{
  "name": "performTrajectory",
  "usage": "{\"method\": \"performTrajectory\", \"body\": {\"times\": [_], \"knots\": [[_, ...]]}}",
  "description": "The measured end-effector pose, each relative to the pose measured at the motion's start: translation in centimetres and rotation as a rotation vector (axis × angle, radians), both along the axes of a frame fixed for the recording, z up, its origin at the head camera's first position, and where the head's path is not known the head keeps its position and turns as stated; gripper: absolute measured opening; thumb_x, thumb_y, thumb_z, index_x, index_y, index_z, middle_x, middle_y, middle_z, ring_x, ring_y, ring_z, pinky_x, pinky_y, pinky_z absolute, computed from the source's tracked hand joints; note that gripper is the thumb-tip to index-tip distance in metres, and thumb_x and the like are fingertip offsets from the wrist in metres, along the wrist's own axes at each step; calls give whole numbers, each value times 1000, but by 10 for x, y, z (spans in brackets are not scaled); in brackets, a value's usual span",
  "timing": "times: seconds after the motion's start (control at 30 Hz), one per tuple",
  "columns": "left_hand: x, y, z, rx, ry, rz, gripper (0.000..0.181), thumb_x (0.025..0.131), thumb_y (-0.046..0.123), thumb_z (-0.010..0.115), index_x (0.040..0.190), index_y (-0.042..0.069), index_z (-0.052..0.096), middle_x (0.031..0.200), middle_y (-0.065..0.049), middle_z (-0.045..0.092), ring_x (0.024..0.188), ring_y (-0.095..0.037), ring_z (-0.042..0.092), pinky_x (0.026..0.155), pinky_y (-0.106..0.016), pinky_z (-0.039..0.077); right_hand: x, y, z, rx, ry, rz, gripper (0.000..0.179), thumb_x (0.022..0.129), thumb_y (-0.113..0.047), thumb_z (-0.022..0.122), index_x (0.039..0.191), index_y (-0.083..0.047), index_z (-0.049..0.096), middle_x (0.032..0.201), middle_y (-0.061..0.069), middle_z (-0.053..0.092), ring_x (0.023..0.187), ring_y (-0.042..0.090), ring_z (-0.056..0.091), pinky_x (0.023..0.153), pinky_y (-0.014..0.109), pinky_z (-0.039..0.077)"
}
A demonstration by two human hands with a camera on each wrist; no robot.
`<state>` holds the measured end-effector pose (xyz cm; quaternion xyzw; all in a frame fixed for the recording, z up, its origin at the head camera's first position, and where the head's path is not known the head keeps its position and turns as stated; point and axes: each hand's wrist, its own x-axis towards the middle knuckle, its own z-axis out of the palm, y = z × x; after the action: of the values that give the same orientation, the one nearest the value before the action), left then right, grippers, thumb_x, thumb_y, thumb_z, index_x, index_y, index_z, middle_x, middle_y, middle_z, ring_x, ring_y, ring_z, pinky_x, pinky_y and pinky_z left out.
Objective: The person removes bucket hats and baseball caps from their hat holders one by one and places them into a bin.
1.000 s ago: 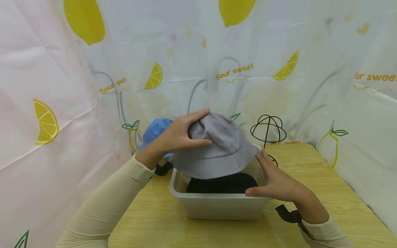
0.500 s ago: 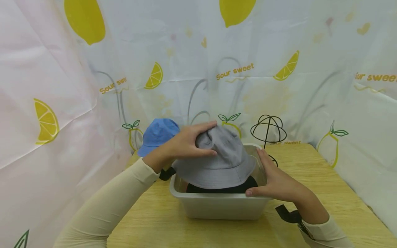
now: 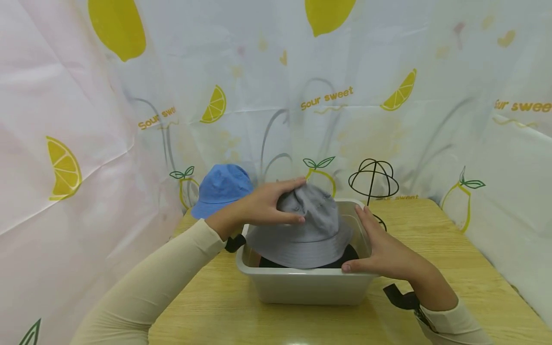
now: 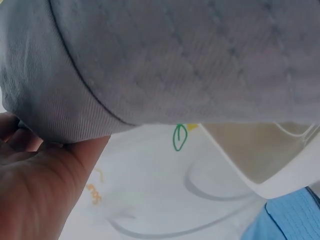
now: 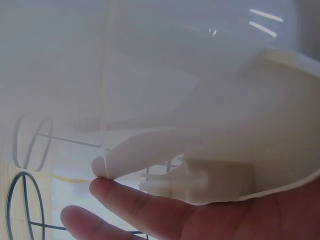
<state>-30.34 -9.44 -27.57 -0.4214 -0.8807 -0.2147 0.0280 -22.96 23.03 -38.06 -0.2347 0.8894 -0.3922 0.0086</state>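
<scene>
My left hand (image 3: 270, 203) grips the crown of a grey bucket hat (image 3: 316, 227), thumb across the near side and fingers over the top. The hat sits low inside a whitish plastic bin (image 3: 310, 287), brim tilted slightly down toward me. Under the brim shows part of a black cloth item (image 3: 351, 256), mostly hidden. In the left wrist view, the grey brim (image 4: 200, 60) fills the top. My right hand (image 3: 385, 251) rests at the bin's right side, thumb on the front rim. Its fingers (image 5: 140, 205) lie extended along the bin's outer wall in the right wrist view.
A blue bucket hat (image 3: 224, 189) stands behind the bin at the left. To the back right is a bare black wire hat stand (image 3: 373, 179). The wooden table (image 3: 453, 268) is enclosed by a lemon-print curtain (image 3: 258, 57).
My left hand has lowered the grey bucket hat into the bin and slightly right, covering more of the black item and uncovering the blue hat. My right hand has stayed in place.
</scene>
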Motion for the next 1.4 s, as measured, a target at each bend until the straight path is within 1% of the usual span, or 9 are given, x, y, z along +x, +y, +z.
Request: {"method": "performTrajectory", "body": {"times": [0.2,0.33,0.5,0.67,0.83,0.93,1.07,1.23,1.4], "knots": [[-6,1,-2,-51,-15,-1,95,86,50,81,163,22,34,166,-1,38,149,-21,42,119,-42,38,0,-1,0,4,7,-6,137,76,-49,91,167,-28,-9,173,13,-16,158,45,-10,112,81,16],[-10,1,-3,-66,-50,-2,97,85,49,82,164,21,33,168,-4,36,151,-22,39,121,-43,37,0,-1,1,15,9,-12,137,75,-50,91,167,-30,-9,173,13,-16,158,45,-9,112,81,18],[-13,4,-5,-106,-77,4,98,85,50,82,164,22,31,170,-2,31,155,-18,33,123,-40,33,1,-1,1,12,5,-7,136,76,-50,91,167,-30,-8,173,13,-17,158,46,-10,111,81,18],[-13,7,-8,-164,-119,-19,99,87,52,80,165,21,28,171,1,26,157,-17,25,126,-39,28,0,0,1,12,1,-3,134,77,-49,90,167,-30,-8,173,14,-17,158,47,-9,111,81,19],[-12,9,-14,-222,-151,-18,100,87,54,79,166,24,26,171,3,26,157,-18,26,126,-42,27,1,0,1,14,-8,-3,134,77,-48,90,167,-29,-7,173,13,-18,157,49,-8,110,81,20],[-11,11,-17,-241,-175,-23,98,87,53,80,165,24,28,172,4,25,157,-18,25,127,-41,25,1,1,1,12,-16,-1,133,78,-48,90,167,-31,-8,172,12,-19,157,50,-8,110,82,20],[-11,13,-22,-254,-197,-58,97,87,48,81,164,20,31,173,5,21,157,-17,24,127,-39,25,0,0,1,16,-16,-1,134,78,-48,90,167,-30,-8,172,12,-20,157,51,-7,109,82,21],[-10,15,-23,-266,-193,-73,97,86,45,83,164,17,33,173,3,19,158,-18,23,127,-39,24,-1,0,0,23,-6,-1,134,77,-49,90,167,-29,-7,172,14,-19,157,51,-6,109,82,21],[-12,18,-26,-287,-182,-85,98,85,46,84,164,18,32,174,3,18,159,-18,21,128,-40,23,-1,0,1,23,-2,-3,133,77,-48,90,167,-33,-8,172,14,-19,156,52,-5,109,82,22]]}}
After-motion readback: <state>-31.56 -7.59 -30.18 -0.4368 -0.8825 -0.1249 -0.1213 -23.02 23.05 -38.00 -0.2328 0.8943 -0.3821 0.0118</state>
